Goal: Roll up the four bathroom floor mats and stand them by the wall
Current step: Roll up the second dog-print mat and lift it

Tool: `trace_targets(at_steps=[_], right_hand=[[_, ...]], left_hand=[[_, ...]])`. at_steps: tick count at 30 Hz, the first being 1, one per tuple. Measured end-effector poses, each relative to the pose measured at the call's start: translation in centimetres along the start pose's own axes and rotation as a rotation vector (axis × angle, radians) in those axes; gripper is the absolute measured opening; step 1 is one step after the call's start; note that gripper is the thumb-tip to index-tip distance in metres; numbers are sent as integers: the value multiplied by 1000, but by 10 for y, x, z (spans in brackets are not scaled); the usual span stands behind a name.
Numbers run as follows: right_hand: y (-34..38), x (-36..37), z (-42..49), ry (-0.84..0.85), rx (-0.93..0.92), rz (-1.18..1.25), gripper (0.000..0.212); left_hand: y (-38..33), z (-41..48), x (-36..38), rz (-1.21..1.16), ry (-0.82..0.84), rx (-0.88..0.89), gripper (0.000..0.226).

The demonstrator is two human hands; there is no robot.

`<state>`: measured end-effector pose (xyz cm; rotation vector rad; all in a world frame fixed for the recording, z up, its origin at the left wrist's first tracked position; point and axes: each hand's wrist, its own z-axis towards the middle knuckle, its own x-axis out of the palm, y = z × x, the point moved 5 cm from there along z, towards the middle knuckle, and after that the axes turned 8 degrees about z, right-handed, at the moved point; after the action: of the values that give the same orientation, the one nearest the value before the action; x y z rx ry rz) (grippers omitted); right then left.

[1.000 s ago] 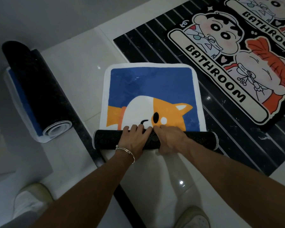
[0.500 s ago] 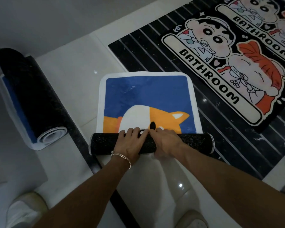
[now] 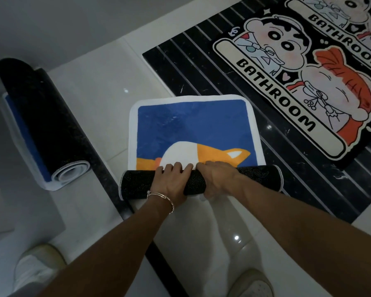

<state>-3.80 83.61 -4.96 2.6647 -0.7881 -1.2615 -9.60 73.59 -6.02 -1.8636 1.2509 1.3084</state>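
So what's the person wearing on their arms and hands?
The left forearm and right forearm are bare, no sleeves showing. Neither the left hand nor the right hand has a glove. A thin silvery bracelet circles the left wrist.

This looks like a home bathroom, or the floor just outside one. The blue dog mat [image 3: 191,125] lies on a glossy white tiled floor [image 3: 90,99] that shows bright glints of light. To the right of that mat and beyond it, a black veined stone slab [image 3: 180,67] cut with straight pale grooves carries a cartoon mat [image 3: 287,82] printed with the word BATHROOM. A second cartoon mat [image 3: 341,24] with the same word sits farther off. Left of the blue dog mat a dark polished stone strip [image 3: 107,172] crosses the tiles, and past it a rolled mat [image 3: 41,125] lies near a plain pale wall [image 3: 51,22].
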Motion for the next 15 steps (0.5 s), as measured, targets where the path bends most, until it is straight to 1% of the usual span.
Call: trace_targets(at_steps=[1,2,4,6,8,10,12,15], right_hand=[[0,1,-1,8,-9,0,61],[-1,2,-3,-29,-18,-9,60],[-4,6,-9,-200,-38,-71,58],[-5,15,-14,-299,-23,-150,60],[-5,21,-15,-310,14,-185,61],[-2,17,-15,-313,5,-181,51],[-2,11,-14,-268,-38,-151,44],[-2,5,-14,-210,-95,-148,43]], left_hand=[[-1,0,0,-1,9,-5,60],[-2,0,0,-4,36,-11,55],[-1,4,-2,-14,86,-25,52],[1,7,-4,-41,111,-33,52],[1,7,-4,-49,93,-28,52],[0,7,-1,-49,83,-17,55],[1,9,2,-78,119,2,65],[3,14,-2,-155,225,20,84]])
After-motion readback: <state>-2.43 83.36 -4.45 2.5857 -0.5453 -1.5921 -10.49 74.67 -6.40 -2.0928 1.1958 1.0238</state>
